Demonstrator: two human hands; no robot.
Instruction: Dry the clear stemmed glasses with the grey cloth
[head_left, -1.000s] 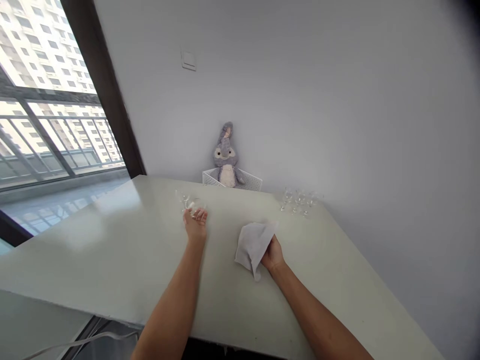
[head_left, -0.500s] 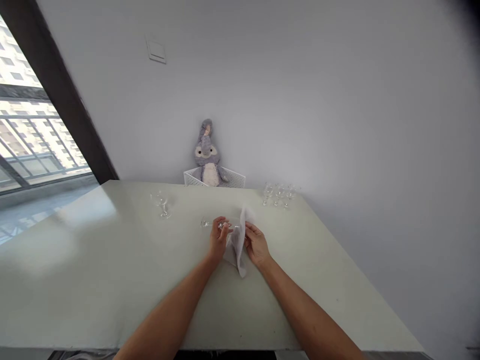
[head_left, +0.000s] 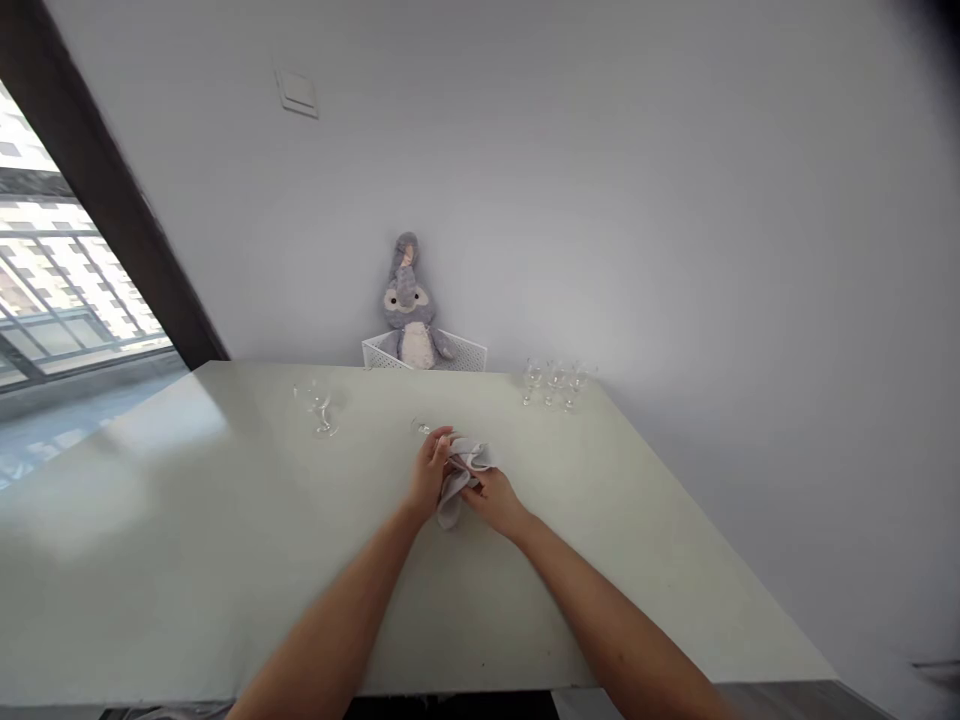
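Tilted on its side, a small clear stemmed glass (head_left: 422, 427) shows only its foot beyond my fingers. My left hand (head_left: 429, 474) is closed round this glass. A pale grey-white cloth (head_left: 452, 496) is bunched around the bowl end, which it hides. My right hand (head_left: 493, 500) grips the cloth from the right, its fingertips partly tucked into the folds. Both hands are close together above the middle of the table.
Clear stemmed glassware (head_left: 321, 412) stands at the left on the pale table (head_left: 225, 560). Several more stemmed glasses (head_left: 555, 382) are grouped at the back right. Behind the table edge, a grey plush toy (head_left: 417, 340) sits in a white basket (head_left: 471, 356) against the wall.
The cloth, hanging spread between my hands before, is now bunched round the glass bowl. My right hand has moved left, closer to my left hand. The glass's foot now points farther away from me.
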